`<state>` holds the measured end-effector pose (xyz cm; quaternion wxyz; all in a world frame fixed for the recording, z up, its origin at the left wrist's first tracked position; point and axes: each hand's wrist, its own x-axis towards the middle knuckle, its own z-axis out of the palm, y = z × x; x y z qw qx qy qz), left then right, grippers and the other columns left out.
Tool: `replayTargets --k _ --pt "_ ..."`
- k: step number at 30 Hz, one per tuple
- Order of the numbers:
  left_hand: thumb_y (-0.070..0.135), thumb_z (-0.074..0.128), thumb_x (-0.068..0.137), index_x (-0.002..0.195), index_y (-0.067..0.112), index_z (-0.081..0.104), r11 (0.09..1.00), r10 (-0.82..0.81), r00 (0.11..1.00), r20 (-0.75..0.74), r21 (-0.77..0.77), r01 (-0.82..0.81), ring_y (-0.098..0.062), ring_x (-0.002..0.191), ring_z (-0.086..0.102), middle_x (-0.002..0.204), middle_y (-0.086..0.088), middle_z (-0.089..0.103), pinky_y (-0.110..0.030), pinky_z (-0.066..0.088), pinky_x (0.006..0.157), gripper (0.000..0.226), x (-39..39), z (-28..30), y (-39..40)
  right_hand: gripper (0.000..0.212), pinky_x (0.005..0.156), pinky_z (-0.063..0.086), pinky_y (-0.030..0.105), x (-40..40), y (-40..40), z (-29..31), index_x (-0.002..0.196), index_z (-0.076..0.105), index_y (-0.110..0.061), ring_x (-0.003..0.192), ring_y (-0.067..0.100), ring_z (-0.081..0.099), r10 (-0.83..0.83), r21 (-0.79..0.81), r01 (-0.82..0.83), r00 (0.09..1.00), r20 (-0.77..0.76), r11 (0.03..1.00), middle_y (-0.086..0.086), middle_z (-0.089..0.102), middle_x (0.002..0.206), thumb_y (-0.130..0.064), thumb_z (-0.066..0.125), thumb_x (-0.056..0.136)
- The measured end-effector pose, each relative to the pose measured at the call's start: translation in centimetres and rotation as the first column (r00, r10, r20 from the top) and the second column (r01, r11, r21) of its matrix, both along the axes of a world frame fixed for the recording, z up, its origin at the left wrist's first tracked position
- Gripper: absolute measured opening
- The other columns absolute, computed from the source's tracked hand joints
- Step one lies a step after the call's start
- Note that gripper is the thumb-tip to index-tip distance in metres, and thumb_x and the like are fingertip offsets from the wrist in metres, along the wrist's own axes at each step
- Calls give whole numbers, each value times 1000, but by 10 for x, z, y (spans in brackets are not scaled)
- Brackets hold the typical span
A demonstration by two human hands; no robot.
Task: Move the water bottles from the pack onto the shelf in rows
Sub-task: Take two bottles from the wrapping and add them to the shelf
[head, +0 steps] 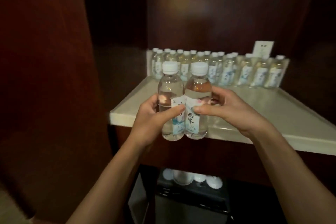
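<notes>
1. Left hand (151, 114) has its grip wrapped round the left bottle (170, 100), thumb across the label. Right hand (227, 109) holds the right bottle (197, 100) the same way. Both bottles are upright, touching side by side, in the air just over the shelf's front edge.
2. Shelf (272, 114): pale slab in a dark wood niche. Rows (218, 71) of bottles already stand along the back wall, close-packed.
3. Risk, as I judge it: bottles pressed together may knock or slip against each other on set-down; one tilts and topples.
4. Risk: pushing the pair back too hard would bump the standing rows. Packed that tight, one knock could tip several.
5. Risk: setting down too near the front lip; a bottle could roll off toward the dark box (190, 192) below, where more white caps (192, 178) show, blurred.
6. Room: wide bare stretch between front edge and rows, open to the right as well. Left wood wall (54, 78) sits close to the shelf's left end; little elbow room there.
7. Outlet plate (263, 49) on the back wall sits above the rows, out of the way.
</notes>
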<state>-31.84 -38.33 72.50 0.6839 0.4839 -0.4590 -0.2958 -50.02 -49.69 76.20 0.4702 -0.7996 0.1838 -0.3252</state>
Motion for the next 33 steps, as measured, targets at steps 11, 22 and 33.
replayTargets --k 11,22,33 --pt "-5 73 80 115 3 64 986 -147 985 -85 71 153 -19 85 76 102 -14 77 -26 58 62 36 -66 10 -184 56 49 47 11 -70 -138 -14 121 54 -12 71 3 72 -287 169 274 956 60 947 7 72 118 -3 83 74" --pt "15 89 70 116 15 67 971 -180 981 -67 146 188 -26 102 74 111 -6 76 -50 57 93 51 -89 -9 -357 32 48 46 9 -88 -278 -29 105 59 -15 66 -3 69 -518 112 514 855 10 851 -1 75 94 -8 79 81" --pt "18 87 75 108 30 65 986 -153 986 59 77 148 -7 91 75 99 8 78 -23 59 74 41 -130 -25 -450 50 72 54 24 -116 -365 -42 116 49 -30 95 6 66 -635 36 636 772 -32 771 -13 66 104 -25 82 79"
